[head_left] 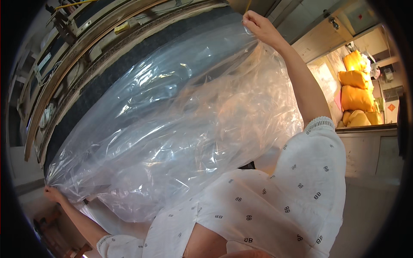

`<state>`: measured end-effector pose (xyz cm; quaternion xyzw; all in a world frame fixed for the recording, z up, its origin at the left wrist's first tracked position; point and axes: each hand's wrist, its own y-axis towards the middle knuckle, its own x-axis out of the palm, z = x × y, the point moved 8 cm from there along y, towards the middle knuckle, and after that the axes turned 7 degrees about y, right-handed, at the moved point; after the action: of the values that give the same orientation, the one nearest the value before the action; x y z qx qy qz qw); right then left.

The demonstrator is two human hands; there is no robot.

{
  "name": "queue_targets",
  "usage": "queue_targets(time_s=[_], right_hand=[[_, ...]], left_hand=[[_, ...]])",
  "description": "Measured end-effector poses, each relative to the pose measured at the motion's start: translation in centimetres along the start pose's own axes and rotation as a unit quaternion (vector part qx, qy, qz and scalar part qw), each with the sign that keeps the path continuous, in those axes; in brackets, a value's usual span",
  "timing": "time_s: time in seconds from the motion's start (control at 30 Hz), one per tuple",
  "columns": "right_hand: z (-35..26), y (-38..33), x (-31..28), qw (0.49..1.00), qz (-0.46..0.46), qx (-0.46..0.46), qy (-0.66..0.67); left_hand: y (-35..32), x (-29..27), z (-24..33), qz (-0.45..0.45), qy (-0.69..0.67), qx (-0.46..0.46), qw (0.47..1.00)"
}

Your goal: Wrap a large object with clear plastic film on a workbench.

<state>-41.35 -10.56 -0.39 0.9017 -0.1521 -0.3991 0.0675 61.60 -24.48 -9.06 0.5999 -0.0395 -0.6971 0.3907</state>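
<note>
Fingers of the right hand [258, 23] pinch the top edge of a large clear plastic bag [180, 124]; the left hand [53, 194] grips its lower corner closed. The bag stretches across a dark fabric panel [112, 77] in wooden frames [77, 51]. Yellow sacks [356, 90] are stacked far right.
</note>
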Motion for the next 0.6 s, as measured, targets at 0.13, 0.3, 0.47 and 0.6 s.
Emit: queue_targets(time_s=[0.13,0.3,0.47,0.6], right_hand=[[-3.5,-0.6,-0.2,0.967,0.122,-0.194,-0.114],[-4.5,-4.7,5.2,0.956,0.010,-0.223,-0.193],[-2.4,-3.8,5.1,0.968,-0.034,-0.172,-0.181],[-0.1,-1.4,0.6,0.978,0.026,-0.136,-0.155]], left_hand=[[0.2,-0.8,1.1,0.042,-0.001,0.012,0.999],[-0.3,-1.5,1.5,0.074,-0.045,0.035,0.996],[0.3,-0.8,0.4,0.024,-0.033,0.022,0.999],[-0.2,-0.6,1.7,0.040,-0.028,0.034,0.998]])
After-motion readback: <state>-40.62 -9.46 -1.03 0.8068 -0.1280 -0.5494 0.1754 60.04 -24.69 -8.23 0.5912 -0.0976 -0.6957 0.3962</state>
